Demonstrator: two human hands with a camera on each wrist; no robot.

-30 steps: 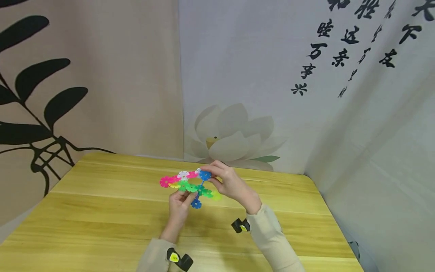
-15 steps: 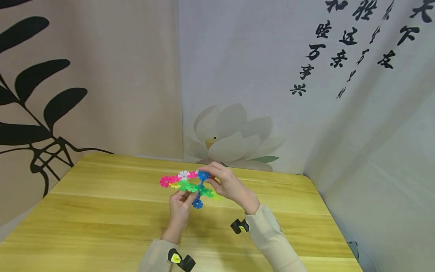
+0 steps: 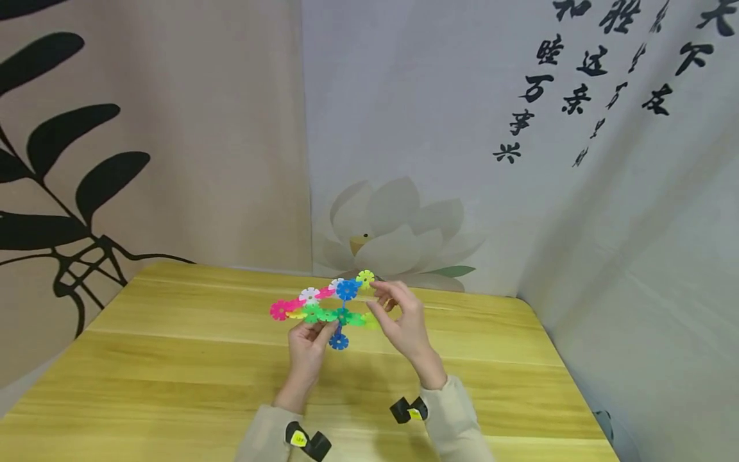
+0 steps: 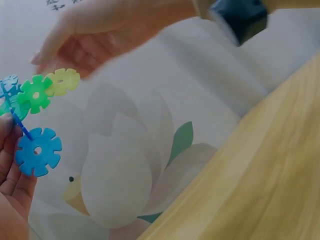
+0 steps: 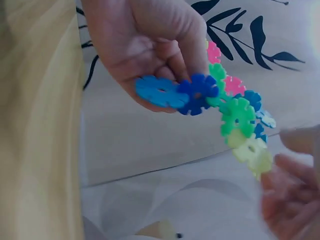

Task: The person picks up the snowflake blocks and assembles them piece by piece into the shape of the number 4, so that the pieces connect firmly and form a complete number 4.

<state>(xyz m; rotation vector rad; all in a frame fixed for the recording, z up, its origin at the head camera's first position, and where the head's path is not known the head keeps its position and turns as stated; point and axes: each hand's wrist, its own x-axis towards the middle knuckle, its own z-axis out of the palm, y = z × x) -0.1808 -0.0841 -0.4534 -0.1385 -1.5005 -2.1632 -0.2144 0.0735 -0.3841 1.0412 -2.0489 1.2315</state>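
My left hand (image 3: pixel 306 353) pinches a chain of slotted plastic snowflake discs (image 3: pixel 327 316) between thumb and fingers, holding it up above the table. Pink and white discs line its back edge, green ones run through the middle, and a blue disc (image 4: pixel 45 161) hangs at the near end. Another blue disc (image 3: pixel 348 289) is at the top, with a yellow disc (image 3: pixel 365 279) beyond it. Close to the right end, my right hand (image 3: pixel 407 326) has thumb and fingers spread apart with nothing between them. In the right wrist view its fingertips come near a pale yellow disc (image 5: pixel 253 156).
Under both hands lies a wood-grain table (image 3: pixel 173 372). Behind it hangs a printed cloth backdrop (image 3: pixel 398 128) with a lotus, leaves and writing. Each wrist carries a small black camera, such as the right camera (image 3: pixel 401 410).
The right hand has let go of the blue disc at the top and moved to the right. A yellow disc behind it now shows. The left hand keeps its grip.
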